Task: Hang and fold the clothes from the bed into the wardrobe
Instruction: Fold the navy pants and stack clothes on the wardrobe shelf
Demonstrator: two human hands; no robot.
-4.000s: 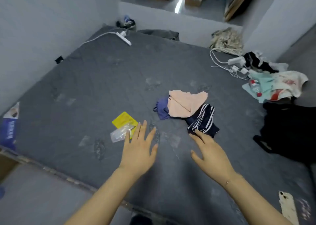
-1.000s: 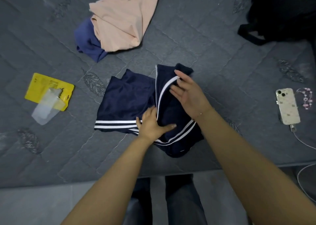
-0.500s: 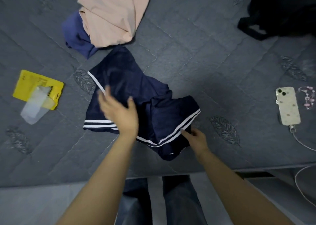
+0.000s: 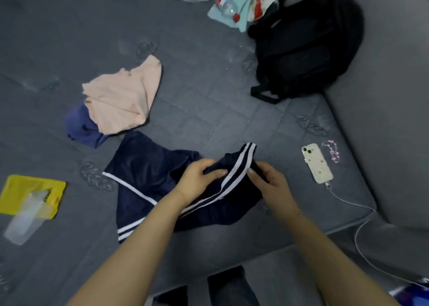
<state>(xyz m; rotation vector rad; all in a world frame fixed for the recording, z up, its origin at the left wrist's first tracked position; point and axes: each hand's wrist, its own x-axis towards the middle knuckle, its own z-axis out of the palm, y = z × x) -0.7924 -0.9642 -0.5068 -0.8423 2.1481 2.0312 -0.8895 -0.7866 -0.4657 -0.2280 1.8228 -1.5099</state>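
Observation:
Navy shorts with white stripes (image 4: 144,173) lie crumpled near the front edge of the grey bed (image 4: 209,85). My left hand (image 4: 197,178) grips a raised fold of the shorts, thumb on top. My right hand (image 4: 269,185) pinches the same striped edge just to the right. The two hands are close together above the garment. A peach garment (image 4: 123,101) lies behind, partly covering a blue-purple garment (image 4: 81,126).
A black backpack (image 4: 306,40) sits at the back right beside a pile of pale clothes and a water bottle (image 4: 226,6). A phone on a white cable (image 4: 316,164) lies to the right. A yellow packet with clear plastic (image 4: 30,196) is at the left.
Both hands came together on the striped edge of the shorts and lifted it. The left hand moved right off the flat cloth; the right hand moved up from the hem. The camera tilted up.

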